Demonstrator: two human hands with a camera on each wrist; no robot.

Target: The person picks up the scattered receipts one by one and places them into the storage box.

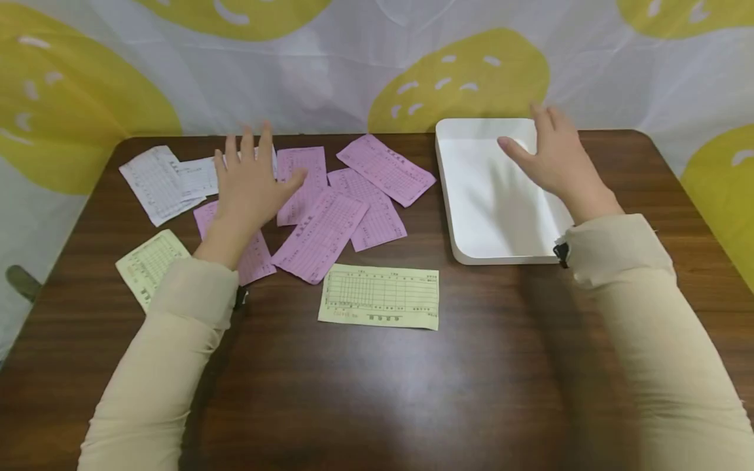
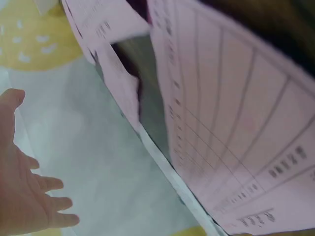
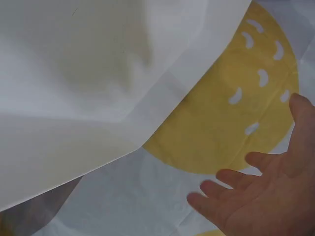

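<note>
My left hand (image 1: 250, 186) hovers over the paper slips on the table's left half, fingers spread, holding nothing. Beneath and beside it lie several pink slips (image 1: 323, 232) printed with grids, partly overlapping. White slips (image 1: 156, 186) lie at the back left, one partly behind my fingers. One yellow slip (image 1: 379, 296) lies flat near the middle; another yellow slip (image 1: 150, 261) is partly covered by my left sleeve. On the right stands a shallow white tray (image 1: 501, 256) with nothing in it. My right hand (image 1: 556, 157) is above the tray's right side, fingers extended, gripping nothing.
The dark wooden table (image 1: 377, 392) extends toward me in front of the slips and tray. Behind its far edge hangs a white curtain (image 1: 330, 85) with yellow patterns. Both forearms reach in from the front.
</note>
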